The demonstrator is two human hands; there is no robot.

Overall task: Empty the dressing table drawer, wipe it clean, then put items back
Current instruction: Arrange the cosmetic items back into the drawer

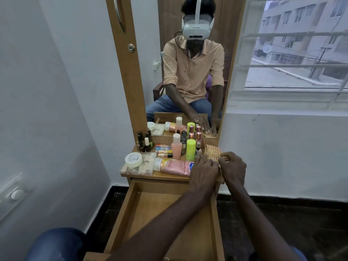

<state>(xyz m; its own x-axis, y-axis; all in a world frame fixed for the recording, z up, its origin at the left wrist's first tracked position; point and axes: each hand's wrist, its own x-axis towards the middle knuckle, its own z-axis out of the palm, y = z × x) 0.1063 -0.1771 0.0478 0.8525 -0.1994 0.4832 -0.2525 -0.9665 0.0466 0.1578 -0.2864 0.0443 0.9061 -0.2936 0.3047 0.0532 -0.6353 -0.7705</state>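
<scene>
Centre-right on the bench (165,177), your left hand (204,171) presses the checked cloth (212,151) flat; your right hand (233,166) pinches its edge.

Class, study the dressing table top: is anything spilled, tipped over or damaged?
Nothing looks spilled or broken. Only the pink tube lies on its side, while the bottles behind it stand upright.
</scene>
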